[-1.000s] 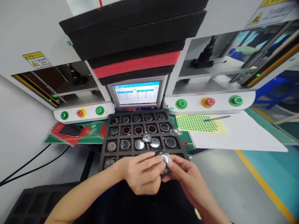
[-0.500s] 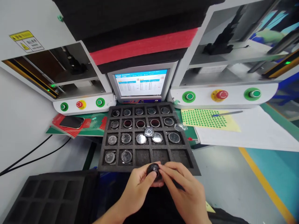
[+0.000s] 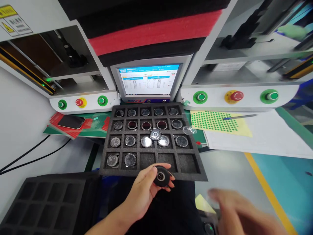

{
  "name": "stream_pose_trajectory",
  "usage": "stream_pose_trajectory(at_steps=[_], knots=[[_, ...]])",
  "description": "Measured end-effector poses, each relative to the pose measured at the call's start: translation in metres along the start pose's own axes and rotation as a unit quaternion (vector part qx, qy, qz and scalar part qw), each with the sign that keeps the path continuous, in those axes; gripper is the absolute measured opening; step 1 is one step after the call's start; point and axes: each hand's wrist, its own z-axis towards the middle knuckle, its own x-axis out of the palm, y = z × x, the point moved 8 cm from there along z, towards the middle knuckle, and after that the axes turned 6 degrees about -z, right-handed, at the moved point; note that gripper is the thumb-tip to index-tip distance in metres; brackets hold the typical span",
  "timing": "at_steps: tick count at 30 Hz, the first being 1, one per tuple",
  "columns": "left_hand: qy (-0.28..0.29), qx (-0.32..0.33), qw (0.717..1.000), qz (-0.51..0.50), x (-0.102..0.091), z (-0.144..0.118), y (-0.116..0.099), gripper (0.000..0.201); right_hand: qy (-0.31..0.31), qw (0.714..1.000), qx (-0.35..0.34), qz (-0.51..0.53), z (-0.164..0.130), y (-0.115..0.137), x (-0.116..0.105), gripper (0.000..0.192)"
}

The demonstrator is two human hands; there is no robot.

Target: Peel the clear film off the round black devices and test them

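The press machine [image 3: 156, 49] stood at the back of the desk [image 3: 269, 137], its screen [image 3: 149, 80] lit and facing the person. The foam tray [image 3: 149, 138] lay just before the screen, its cells keeping round cased parts apart; the three right cells of the near row stood unfilled, and one loose part [image 3: 155, 134] sat tilted on a rib. A second tray [image 3: 41, 202] lay lower left. The left hand [image 3: 144, 192] held a black disc [image 3: 161, 176] at the tray's near edge, fingers closed about its rim so its contact face showed upward. The right hand [image 3: 242, 212] was blurred, low right, apart from the disc; its fingers appeared spread, holding nothing discernible.
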Motion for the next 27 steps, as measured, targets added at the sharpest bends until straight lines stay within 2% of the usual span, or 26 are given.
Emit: stream_pose_trajectory(at_steps=[1,2,3,6,8,10,12,14,16,18,21,24,27], knots=[[-0.004,0.007,1.000,0.008,-0.003,0.000,-0.001,0.040,-0.022,0.998,0.055,-0.017,0.012,-0.018,-0.001,0.010],[-0.006,0.009,1.000,0.015,-0.006,-0.001,-0.002,0.040,-0.017,0.993,0.120,-0.009,0.024,-0.039,0.006,0.018],[-0.007,0.010,1.000,0.021,-0.009,-0.001,-0.003,0.040,0.003,0.986,0.162,0.041,0.036,-0.055,0.018,0.028],[-0.020,0.009,0.999,0.027,-0.017,-0.005,-0.006,0.039,0.039,0.984,0.160,0.067,0.068,-0.081,0.051,0.046],[-0.029,0.012,0.999,0.025,-0.021,-0.007,-0.008,0.039,0.047,0.987,0.145,0.045,0.076,-0.091,0.064,0.050],[-0.034,0.021,0.999,0.022,-0.024,-0.008,-0.011,0.038,0.028,0.990,0.135,0.006,0.076,-0.094,0.065,0.052],[-0.030,0.032,0.999,0.020,-0.025,-0.009,-0.015,0.037,-0.022,0.991,0.126,-0.050,0.075,-0.089,0.054,0.050],[-0.024,0.036,0.999,0.020,-0.026,-0.009,-0.017,0.037,-0.073,0.986,0.108,-0.103,0.079,-0.073,0.041,0.043],[-0.022,0.039,0.999,0.021,-0.027,-0.008,-0.020,0.037,-0.074,0.987,0.064,-0.130,0.088,-0.047,0.042,0.034],[-0.027,0.047,0.998,0.019,-0.029,-0.009,-0.022,0.036,-0.005,0.992,0.000,-0.124,0.098,-0.018,0.063,0.029],[-0.035,0.069,0.997,0.010,-0.031,-0.012,-0.026,0.038,0.139,0.983,-0.072,-0.100,0.105,0.013,0.113,0.026],[-0.030,0.078,0.996,0.018,-0.031,-0.017,-0.028,0.041,0.227,0.965,-0.079,-0.104,0.111,0.017,0.158,0.023],[-0.027,0.068,0.997,0.038,-0.032,-0.021,-0.028,0.040,0.293,0.948,-0.056,-0.109,0.120,0.008,0.187,0.012]])
